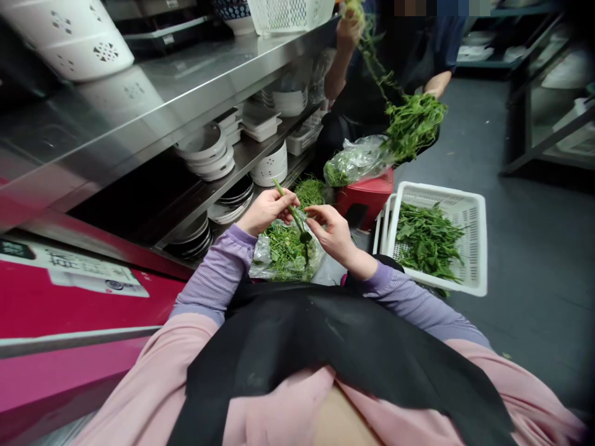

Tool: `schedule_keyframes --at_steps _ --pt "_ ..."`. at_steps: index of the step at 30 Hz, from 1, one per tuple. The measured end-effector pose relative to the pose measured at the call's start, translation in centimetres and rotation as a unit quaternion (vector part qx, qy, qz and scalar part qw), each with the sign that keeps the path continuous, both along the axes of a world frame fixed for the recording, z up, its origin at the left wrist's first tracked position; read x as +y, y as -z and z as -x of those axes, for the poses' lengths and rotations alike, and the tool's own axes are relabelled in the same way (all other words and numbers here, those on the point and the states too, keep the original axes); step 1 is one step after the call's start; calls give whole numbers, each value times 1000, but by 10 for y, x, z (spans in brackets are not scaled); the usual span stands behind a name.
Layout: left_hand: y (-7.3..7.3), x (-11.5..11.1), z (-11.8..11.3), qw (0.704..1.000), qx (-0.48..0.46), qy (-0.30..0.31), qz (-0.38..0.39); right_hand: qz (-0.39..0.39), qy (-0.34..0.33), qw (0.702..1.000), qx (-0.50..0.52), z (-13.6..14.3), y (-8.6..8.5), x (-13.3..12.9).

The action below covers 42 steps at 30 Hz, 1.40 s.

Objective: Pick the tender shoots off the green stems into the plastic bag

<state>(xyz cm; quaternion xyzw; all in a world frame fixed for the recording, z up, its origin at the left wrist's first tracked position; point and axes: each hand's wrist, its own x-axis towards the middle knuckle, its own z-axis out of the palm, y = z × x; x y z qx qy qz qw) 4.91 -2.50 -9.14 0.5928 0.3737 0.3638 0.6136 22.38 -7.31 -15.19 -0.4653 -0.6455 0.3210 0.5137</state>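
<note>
My left hand (267, 209) pinches a green leafy stem (294, 212), its cut end pointing up and its leaves hanging down. Close beside that stem, my right hand (333, 234) has thumb and fingers drawn together; what sits between the fingertips is too small to make out. Below both hands lies an open clear plastic bag (263, 251) full of loose greens (286, 248). To the right, a white plastic basket (478, 241) holds a heap of leafy green stems (425, 238).
Steel shelving (223, 80) with stacked white bowls (209, 152) runs along the left. Ahead, a co-worker (385, 68) holds a bunch of greens (413, 127) above a plastic bag (360, 161) on a red stool (367, 198). A pink-red box (69, 303) stands at left.
</note>
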Motion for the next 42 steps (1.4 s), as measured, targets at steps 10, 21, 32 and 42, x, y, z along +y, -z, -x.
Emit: schedule_keyframes --at_steps 10,21,32,42 --pt "-1 -10 -10 997 64 -16 -34 -19 5 999 -44 17 -14 4" --pt "-8 -5 21 981 2 -151 -120 116 312 943 1 -64 70 82" --pt "-29 25 38 969 -41 -238 -57 284 -162 945 17 -10 76 65" --pt "-18 32 30 978 -58 -195 -36 329 -365 831 262 9 25 19"
